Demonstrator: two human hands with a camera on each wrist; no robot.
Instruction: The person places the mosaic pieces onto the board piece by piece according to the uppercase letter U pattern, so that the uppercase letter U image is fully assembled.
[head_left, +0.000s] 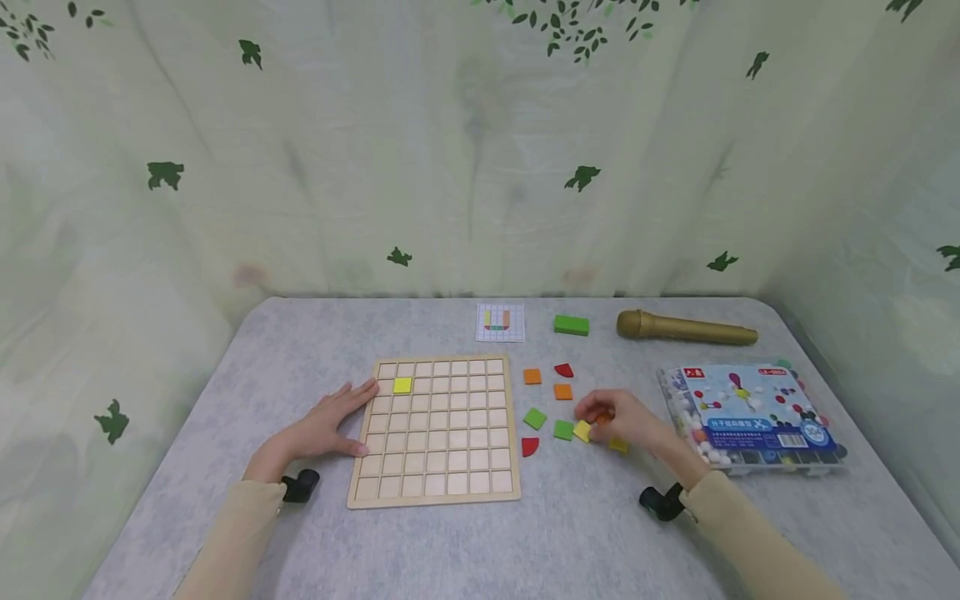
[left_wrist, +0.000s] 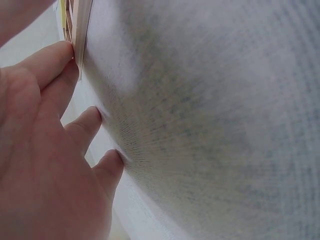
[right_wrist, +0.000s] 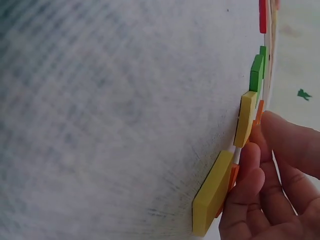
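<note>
My left hand rests against the left edge of a wooden grid board, fingers spread. In the left wrist view, its fingertips touch the frame and the tabletop. A yellow square tile sits in an upper-left cell. Right of the board, my right hand is low over loose tiles, its fingers bent. Close by its fingertips lies a second yellow tile; a third yellow tile is below the hand. Orange pieces show partly behind the fingers. Whether the fingertips pinch anything is unclear.
Around the right hand lie green tiles, orange tiles and red quarter-round tiles. Farther back are a pattern card, a green block and a gold microphone-shaped object. A clear plastic box stands at right.
</note>
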